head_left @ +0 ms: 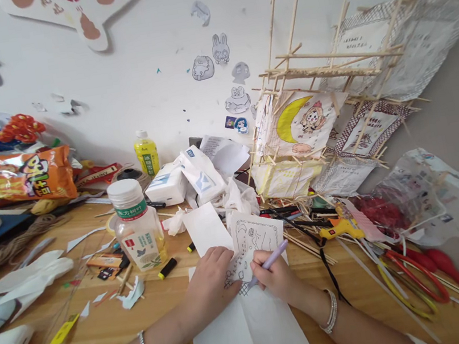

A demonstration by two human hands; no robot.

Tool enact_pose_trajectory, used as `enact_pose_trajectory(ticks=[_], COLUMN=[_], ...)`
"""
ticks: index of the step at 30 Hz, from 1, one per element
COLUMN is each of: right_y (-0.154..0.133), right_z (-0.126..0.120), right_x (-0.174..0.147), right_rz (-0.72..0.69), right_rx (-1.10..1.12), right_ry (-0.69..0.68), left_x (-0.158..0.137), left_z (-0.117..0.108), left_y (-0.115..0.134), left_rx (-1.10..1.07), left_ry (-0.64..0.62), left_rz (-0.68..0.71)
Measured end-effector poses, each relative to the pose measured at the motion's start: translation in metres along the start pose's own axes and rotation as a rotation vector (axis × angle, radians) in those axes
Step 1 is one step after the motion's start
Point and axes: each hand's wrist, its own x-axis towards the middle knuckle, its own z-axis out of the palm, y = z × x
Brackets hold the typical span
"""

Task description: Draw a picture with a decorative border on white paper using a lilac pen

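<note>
A purple pen (275,253) is gripped in my right hand (276,277), its tip low on a small sheet with line drawings (261,239). The drawing shows a moon, a framed border and a crosshatched patch near the pen tip. Flat on that sheet's left part lies my left hand (213,280), fingers stretched out and covering some of the drawing. Beneath both hands is a larger folded white paper (250,341), with another blank piece (205,227) behind. A black marker cap (167,268) rests to the left, beside a clear drink bottle (138,226).
Tissue packs (201,173) and a yellow bottle (147,152) stand near the wall. At right are a stick frame with paper panels (306,120), a yellow glue gun (341,229), and red-handled scissors (421,275). An orange snack bag (29,176) and paper scraps lie left.
</note>
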Motion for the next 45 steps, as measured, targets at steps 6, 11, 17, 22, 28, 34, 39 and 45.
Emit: enact_pose_trajectory(ticks=[6,11,17,22,28,34,39,45], right_y=[-0.0017,-0.0008,-0.0007,-0.0002,-0.0005,-0.0008,-0.0015,-0.001], right_z=[0.0,-0.0003,-0.0007,-0.0008,-0.001,-0.0005,-0.0005,-0.0004], right_x=[-0.0006,-0.0008,-0.0005,-0.0004,-0.0007,-0.0001,-0.0001,-0.0012], right_rz=[-0.009,0.019,0.027,0.032,0.035,0.033,0.03,0.068], right_rx=[-0.003,0.017,0.0,0.019,0.023,0.03,0.038,0.061], right_ry=[0.004,-0.007,0.004,-0.001,-0.003,0.011,-0.001,0.006], left_x=[0.0002,-0.0001,0.0004,0.0004,0.001,0.0003,0.0003,0.0013], left_z=[-0.0005,-0.0021,-0.0018,-0.0009,-0.0014,-0.0015,-0.001,-0.0031], left_y=[0.0004,0.0018,0.0017,0.0009,0.0013,0.0007,-0.0001,0.0022], left_rx=[-0.001,0.003,0.004,0.004,0.005,0.008,0.006,-0.023], left_ry=[-0.003,-0.003,-0.006,-0.01,-0.019,-0.019,-0.017,-0.028], left_rz=[0.0,-0.002,-0.006,-0.004,-0.004,0.003,0.0,-0.021])
